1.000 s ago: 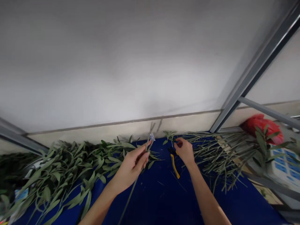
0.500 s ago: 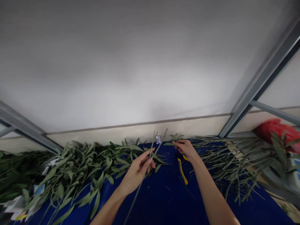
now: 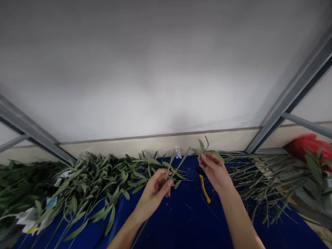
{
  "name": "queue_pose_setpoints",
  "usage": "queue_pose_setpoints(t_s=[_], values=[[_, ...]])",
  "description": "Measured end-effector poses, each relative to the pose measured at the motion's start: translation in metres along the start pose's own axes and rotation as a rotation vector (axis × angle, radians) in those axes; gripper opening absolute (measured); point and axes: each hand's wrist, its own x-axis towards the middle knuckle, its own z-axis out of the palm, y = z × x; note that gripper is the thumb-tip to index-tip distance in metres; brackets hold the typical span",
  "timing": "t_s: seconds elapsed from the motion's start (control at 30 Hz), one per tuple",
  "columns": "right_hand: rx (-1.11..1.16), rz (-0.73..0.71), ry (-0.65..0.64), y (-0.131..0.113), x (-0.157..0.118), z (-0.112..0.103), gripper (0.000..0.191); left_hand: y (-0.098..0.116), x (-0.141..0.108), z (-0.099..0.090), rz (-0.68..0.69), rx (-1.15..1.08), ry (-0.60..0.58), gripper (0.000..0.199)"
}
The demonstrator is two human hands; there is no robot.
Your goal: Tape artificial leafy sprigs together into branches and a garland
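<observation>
My left hand (image 3: 158, 190) is closed around a bare forked stem (image 3: 181, 162), whose two prongs point up past the fingers and whose lower end runs down behind the wrist. Between the fingertips of my right hand (image 3: 214, 167) is a small leafy sprig (image 3: 203, 147), held upright near the wall. A yellow-handled tool (image 3: 204, 189), probably pliers or cutters, lies just below the right hand, its head hard to make out. Cut leafy branches (image 3: 101, 183) lie left of my left hand.
Bare stems (image 3: 261, 183) are piled on the right of the blue tabletop (image 3: 181, 224). A red plastic bag (image 3: 306, 145) sits at the far right. A small crumpled wrapper (image 3: 178, 153) lies by the wall (image 3: 166, 86). Grey metal posts (image 3: 280, 103) stand at both sides.
My right hand has lifted and turned, raising the leafy sprig so its leaves now stand up. My left hand still grips the forked stem, with its fingers curled further. The view has shifted slightly.
</observation>
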Motion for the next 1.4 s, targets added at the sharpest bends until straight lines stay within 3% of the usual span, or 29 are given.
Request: queue_pose_setpoints(t_s=[0.17, 0.33, 0.47, 0.6, 0.77, 0.9, 1.0, 1.2, 1.3, 1.4], values=[[-0.320, 0.000, -0.020, 0.018, 0.007, 0.004, 0.034, 0.009, 0.002, 0.005, -0.064, -0.174, 0.093, 0.043], [-0.791, -0.002, 0.039, 0.055, 0.011, -0.004, 0.015, 0.002, 0.012, -0.001, -0.058, -0.286, 0.192, 0.043], [-1.064, -0.036, 0.072, 0.065, 0.017, -0.004, 0.028, -0.010, 0.019, -0.009, -0.069, -0.375, 0.243, 0.057], [-1.216, -0.126, 0.127, 0.066, 0.041, 0.016, 0.038, -0.012, 0.018, -0.013, -0.082, -0.435, 0.236, 0.057], [-1.348, -0.159, 0.130, 0.085, 0.072, 0.046, 0.032, -0.005, 0.012, -0.015, -0.082, -0.485, 0.220, 0.056], [-1.361, -0.214, 0.123, 0.101, 0.075, 0.057, 0.020, -0.005, 0.008, -0.019, -0.095, -0.631, 0.178, 0.068], [-1.301, -0.299, 0.094, 0.101, 0.071, 0.060, 0.024, -0.011, 0.007, -0.022, -0.078, -0.751, 0.145, 0.068], [-1.048, -0.402, 0.053, 0.066, 0.045, 0.047, 0.040, -0.016, 0.003, -0.020, 0.000, -0.615, 0.237, 0.068], [-0.904, -0.381, 0.023, 0.044, 0.019, 0.036, 0.046, -0.010, -0.001, -0.014, 0.001, -0.551, 0.283, 0.068], [-0.664, -0.257, -0.074, 0.025, -0.008, 0.030, 0.049, -0.004, -0.004, -0.007, -0.011, -0.498, 0.315, 0.052]])
